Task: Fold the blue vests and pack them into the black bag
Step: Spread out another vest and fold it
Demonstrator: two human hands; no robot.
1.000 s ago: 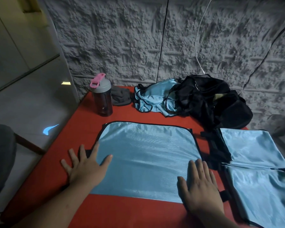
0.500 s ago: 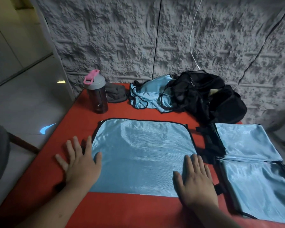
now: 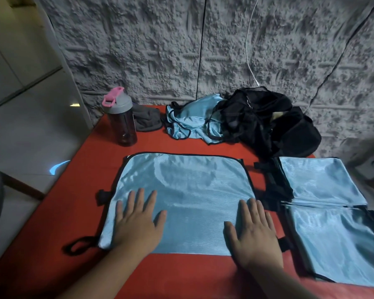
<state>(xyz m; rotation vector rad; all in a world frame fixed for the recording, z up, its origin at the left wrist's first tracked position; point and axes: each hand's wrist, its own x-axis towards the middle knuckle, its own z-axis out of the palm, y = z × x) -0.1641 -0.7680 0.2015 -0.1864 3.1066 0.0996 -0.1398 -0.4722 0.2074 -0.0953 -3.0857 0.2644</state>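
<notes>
A light blue vest with black trim [image 3: 186, 190] lies flat and folded in the middle of the red table [image 3: 52, 223]. My left hand [image 3: 138, 221] rests flat on its near left part, fingers spread. My right hand [image 3: 255, 231] lies flat on its near right edge. Two folded blue vests sit at the right, one farther back [image 3: 320, 178] and one nearer [image 3: 341, 244]. A crumpled blue vest [image 3: 192, 124] lies at the back beside the black bag [image 3: 279, 126], which slumps against the wall.
A dark bottle with a grey lid and pink cap [image 3: 121, 119] stands at the back left, next to a grey cloth [image 3: 147, 120]. A white cable [image 3: 249, 50] hangs down the textured grey wall. The table's left edge drops to a tiled floor.
My left hand slid right from the table onto the vest. My right hand stays pressed on the near right edge. The view shifted slightly.
</notes>
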